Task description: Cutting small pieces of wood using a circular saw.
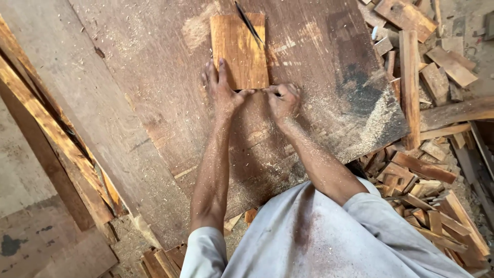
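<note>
A small rectangular piece of orange-brown wood (pixel 239 49) lies flat on a large dark wooden board (pixel 154 92). My left hand (pixel 221 90) rests flat against the piece's near left corner, thumb along its near edge. My right hand (pixel 282 100) is closed at the near right corner, pinching something small that I cannot make out. A thin dark metal blade or rule (pixel 249 23) lies slanted across the piece's far right corner. Sawdust covers my forearms.
Many wood offcuts (pixel 427 154) are piled on the right, with a long upright strip (pixel 410 85) among them. Long planks (pixel 46 134) lean along the left. Sawdust (pixel 370 128) is heaped on the board's right side.
</note>
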